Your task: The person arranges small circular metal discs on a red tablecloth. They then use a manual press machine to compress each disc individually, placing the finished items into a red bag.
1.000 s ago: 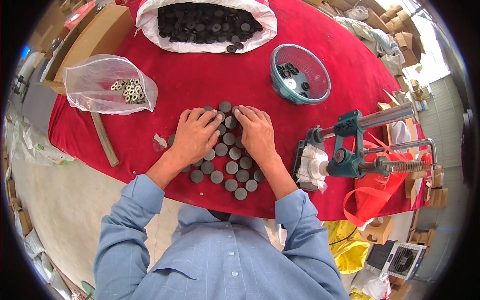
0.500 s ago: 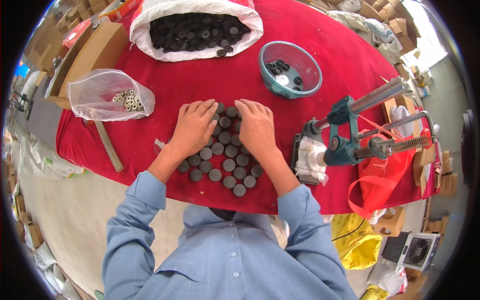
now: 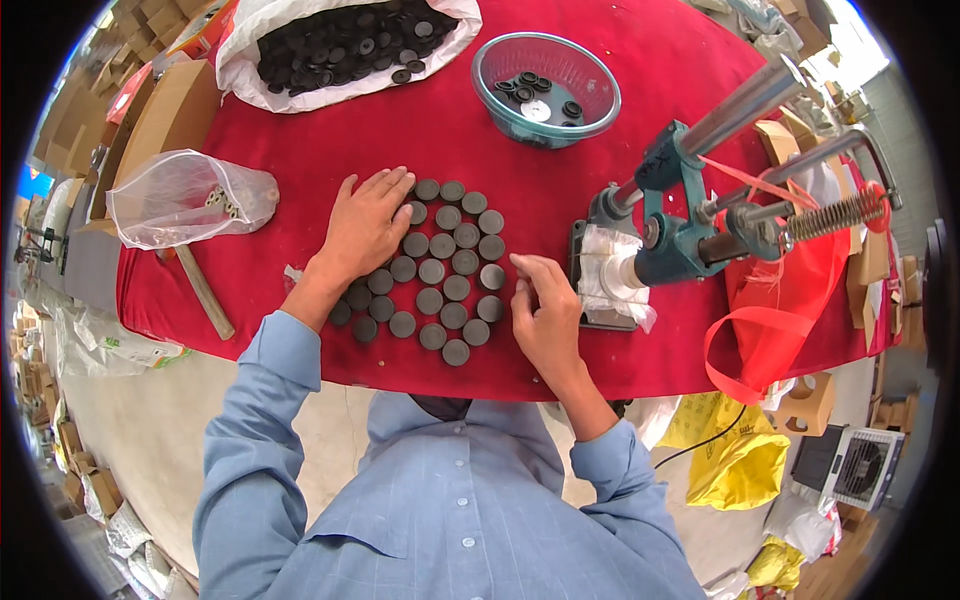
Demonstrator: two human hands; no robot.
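Several dark grey round discs (image 3: 440,270) lie flat in rows on the red tablecloth (image 3: 400,140) in front of me. My left hand (image 3: 365,225) rests palm down on the left part of the group, fingers spread. My right hand (image 3: 545,310) hovers just right of the discs, beside the base of a teal hand press (image 3: 670,235); its fingers are curled together, and I cannot tell whether they hold a disc.
A teal bowl (image 3: 590,75) with a few discs stands behind the press. A white sack (image 3: 270,85) of black discs lies at the back. A clear bag (image 3: 175,200) of small rings and a wooden handle (image 3: 205,290) lie left. Red and yellow bags hang right.
My right hand has lifted off the discs and moved right toward the press base. My left hand stays flat on the discs. The view has shifted.
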